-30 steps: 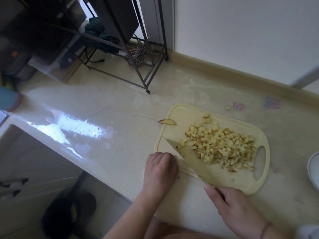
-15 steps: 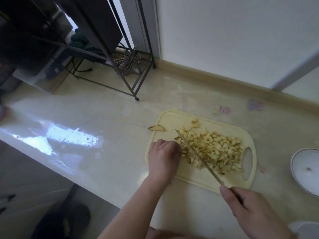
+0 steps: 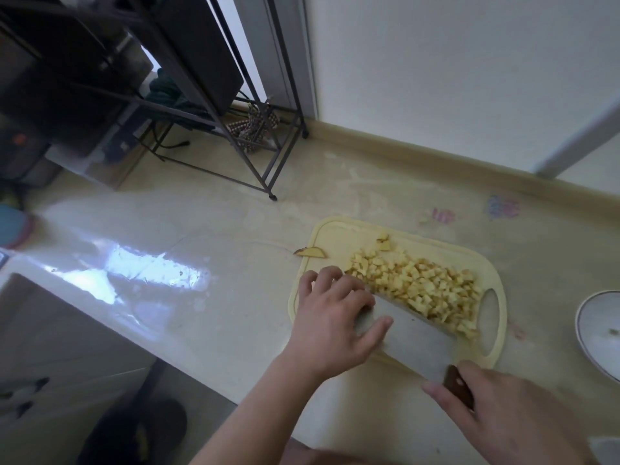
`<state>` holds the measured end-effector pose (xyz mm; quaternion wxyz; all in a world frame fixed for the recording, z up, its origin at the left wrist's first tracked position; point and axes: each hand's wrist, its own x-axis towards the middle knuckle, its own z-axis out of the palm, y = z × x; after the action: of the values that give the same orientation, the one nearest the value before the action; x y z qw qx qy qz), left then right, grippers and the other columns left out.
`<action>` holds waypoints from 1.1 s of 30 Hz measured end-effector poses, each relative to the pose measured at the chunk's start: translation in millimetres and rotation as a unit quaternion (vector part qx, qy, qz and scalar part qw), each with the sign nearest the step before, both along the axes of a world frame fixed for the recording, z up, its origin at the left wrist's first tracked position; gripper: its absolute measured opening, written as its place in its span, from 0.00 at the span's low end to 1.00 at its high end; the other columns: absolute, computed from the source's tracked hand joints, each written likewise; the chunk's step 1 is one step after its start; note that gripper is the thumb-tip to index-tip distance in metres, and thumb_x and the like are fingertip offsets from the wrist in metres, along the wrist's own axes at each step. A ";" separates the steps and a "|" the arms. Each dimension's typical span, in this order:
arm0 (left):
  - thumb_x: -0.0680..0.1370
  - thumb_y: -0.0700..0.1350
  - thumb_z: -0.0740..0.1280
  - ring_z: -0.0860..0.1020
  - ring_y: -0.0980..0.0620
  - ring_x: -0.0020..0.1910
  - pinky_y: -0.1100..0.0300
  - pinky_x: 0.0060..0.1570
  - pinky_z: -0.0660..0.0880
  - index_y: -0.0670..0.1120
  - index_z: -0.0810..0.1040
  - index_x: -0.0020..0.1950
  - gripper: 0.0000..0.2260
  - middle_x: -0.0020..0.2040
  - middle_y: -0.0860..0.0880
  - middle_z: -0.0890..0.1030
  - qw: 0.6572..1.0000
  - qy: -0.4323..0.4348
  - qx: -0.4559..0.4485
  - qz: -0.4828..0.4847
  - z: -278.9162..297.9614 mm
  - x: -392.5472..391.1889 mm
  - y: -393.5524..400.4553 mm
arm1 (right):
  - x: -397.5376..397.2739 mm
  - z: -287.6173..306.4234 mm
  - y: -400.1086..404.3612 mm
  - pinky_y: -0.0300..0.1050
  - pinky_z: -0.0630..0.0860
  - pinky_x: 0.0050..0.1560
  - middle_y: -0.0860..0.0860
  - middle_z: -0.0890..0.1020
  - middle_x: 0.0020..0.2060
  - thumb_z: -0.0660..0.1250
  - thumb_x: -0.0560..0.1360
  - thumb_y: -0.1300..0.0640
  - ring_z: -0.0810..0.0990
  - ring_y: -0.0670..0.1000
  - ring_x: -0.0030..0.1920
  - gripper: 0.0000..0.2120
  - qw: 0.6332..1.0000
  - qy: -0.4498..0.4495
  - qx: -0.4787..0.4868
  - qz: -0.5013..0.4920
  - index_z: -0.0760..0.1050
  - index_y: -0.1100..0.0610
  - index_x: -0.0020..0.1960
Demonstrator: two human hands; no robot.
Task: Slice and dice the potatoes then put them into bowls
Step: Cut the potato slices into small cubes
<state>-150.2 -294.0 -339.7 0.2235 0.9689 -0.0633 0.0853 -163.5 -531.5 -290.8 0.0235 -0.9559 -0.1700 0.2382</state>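
- We are looking down at a pile of diced potato [image 3: 416,290] that is lying on the pale yellow cutting board [image 3: 332,233], spread from the board's middle toward its handle hole.
- Our right hand [image 3: 513,421] is curling its grip round the dark handle of the cleaver [image 3: 412,333], low on the right; the diced pile is sitting just beyond the blade's far edge, touching it along most of its length.
- The broad blade is lying tilted over the near part of the board, between our two hands.
- Our left hand [image 3: 332,320] is resting on the blade's tip end with fingers spread and fairly straight, the thumb lying on the flat of the steel; it is gripping nothing, and the pile's left end is sitting just beside its fingertips.
- A single potato slice [image 3: 310,252] is lying at the board's left edge, half on the worktop [image 3: 201,229], apart from the pile.
- A white bowl [image 3: 600,327] is standing on the worktop to the right of the board, and the frame's edge is cutting it off.
- The cleaver's tip is hiding under our left hand, and most of the handle is hiding inside our right fist.
- We cannot tell whether the blade's edge is touching the board.
- A black wire rack [image 3: 214,105] is standing at the far left of the worktop; what it is carrying is too dark to make out.
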 end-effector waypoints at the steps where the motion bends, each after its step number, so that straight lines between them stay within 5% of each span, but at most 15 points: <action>1: 0.76 0.65 0.62 0.73 0.48 0.58 0.50 0.60 0.62 0.52 0.84 0.48 0.19 0.50 0.57 0.81 0.999 0.032 0.016 0.000 0.4 1.5 -1.9 | -1.3 -0.8 -1.0 0.37 0.70 0.35 0.44 0.76 0.35 0.16 0.52 0.23 0.82 0.42 0.43 0.40 1.000 0.002 -0.003 0.003 0.57 0.45 0.35; 6: 0.77 0.72 0.51 0.70 0.48 0.58 0.48 0.60 0.61 0.52 0.81 0.61 0.31 0.55 0.54 0.77 0.982 0.178 0.063 -0.012 8.9 5.9 -7.7 | -3.0 -0.8 1.2 0.36 0.70 0.37 0.42 0.81 0.45 0.15 0.51 0.25 0.82 0.42 0.47 0.42 1.000 0.004 -0.011 -0.003 0.58 0.44 0.40; 10: 0.76 0.72 0.45 0.67 0.49 0.63 0.48 0.65 0.61 0.54 0.75 0.71 0.35 0.61 0.54 0.74 0.975 0.221 0.033 -0.020 19.4 13.0 2.4 | -6.6 -6.2 -2.8 0.40 0.73 0.33 0.44 0.82 0.38 0.17 0.55 0.23 0.83 0.43 0.39 0.42 0.998 -0.025 0.044 -0.038 0.59 0.44 0.40; 13: 0.80 0.63 0.53 0.73 0.44 0.61 0.47 0.60 0.68 0.50 0.81 0.65 0.27 0.60 0.49 0.79 0.984 0.157 -0.043 0.071 10.3 28.2 32.4 | -4.5 -2.5 -3.2 0.40 0.61 0.21 0.47 0.78 0.23 0.31 0.69 0.23 0.79 0.46 0.23 0.31 0.997 0.029 0.046 -0.053 0.59 0.46 0.34; 15: 0.78 0.50 0.64 0.77 0.38 0.56 0.44 0.54 0.73 0.46 0.83 0.62 0.16 0.58 0.46 0.82 0.987 0.092 -0.014 0.128 -7.3 40.3 57.5 | -5.1 0.4 -2.6 0.40 0.66 0.24 0.47 0.82 0.29 0.28 0.66 0.24 0.82 0.44 0.29 0.32 0.998 0.016 0.021 -0.051 0.58 0.47 0.33; 17: 0.74 0.40 0.70 0.77 0.36 0.56 0.43 0.53 0.74 0.44 0.82 0.62 0.16 0.58 0.44 0.82 0.984 0.117 0.009 0.133 -17.8 51.3 72.9 | -8.1 0.2 -6.1 0.41 0.74 0.28 0.51 0.84 0.33 0.28 0.65 0.23 0.85 0.49 0.35 0.33 0.996 -0.012 0.072 -0.050 0.58 0.47 0.32; 20: 0.73 0.37 0.72 0.78 0.37 0.55 0.45 0.53 0.72 0.44 0.83 0.61 0.16 0.55 0.45 0.84 0.984 0.140 0.018 0.105 -21.9 60.5 78.2 | -9.7 -0.3 -10.6 0.38 0.76 0.40 0.48 0.82 0.34 0.18 0.51 0.20 0.84 0.44 0.45 0.44 0.999 -0.011 0.026 -0.043 0.60 0.48 0.34; 22: 0.74 0.38 0.72 0.80 0.38 0.48 0.47 0.49 0.73 0.44 0.84 0.58 0.13 0.49 0.45 0.84 0.988 0.123 0.030 0.085 -26.0 63.1 78.2 | -8.1 4.5 -8.3 0.35 0.73 0.38 0.49 0.74 0.28 0.16 0.46 0.21 0.83 0.42 0.44 0.49 0.995 0.004 0.041 -0.085 0.63 0.48 0.35; 25: 0.72 0.38 0.70 0.80 0.39 0.41 0.48 0.44 0.78 0.41 0.85 0.56 0.13 0.42 0.44 0.83 0.989 0.103 0.021 0.103 -26.0 59.5 74.7 | -6.7 7.0 -6.1 0.36 0.71 0.34 0.50 0.74 0.25 0.23 0.46 0.16 0.80 0.42 0.35 0.50 0.985 0.039 0.095 -0.136 0.67 0.51 0.34; 29: 0.74 0.45 0.69 0.81 0.41 0.45 0.50 0.49 0.77 0.45 0.82 0.61 0.16 0.45 0.46 0.84 0.973 0.142 0.021 0.182 -10.4 32.7 52.7 | -7.6 5.3 7.6 0.37 0.71 0.33 0.44 0.78 0.28 0.39 0.52 0.13 0.76 0.41 0.31 0.47 0.954 0.101 0.200 -0.198 0.69 0.55 0.32; 33: 0.78 0.55 0.63 0.81 0.48 0.53 0.51 0.58 0.67 0.53 0.74 0.68 0.19 0.49 0.54 0.85 0.947 0.216 0.051 0.234 -4.5 -3.3 19.9 | -12.1 -1.6 32.8 0.43 0.68 0.30 0.50 0.68 0.22 0.52 0.66 0.27 0.67 0.43 0.24 0.34 0.913 0.168 0.300 -0.219 0.66 0.61 0.32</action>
<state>-153.6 -274.1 -344.2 0.1564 0.9618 0.2103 -0.0791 -175.6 -498.7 -292.4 0.3892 -0.8631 -0.0133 0.3217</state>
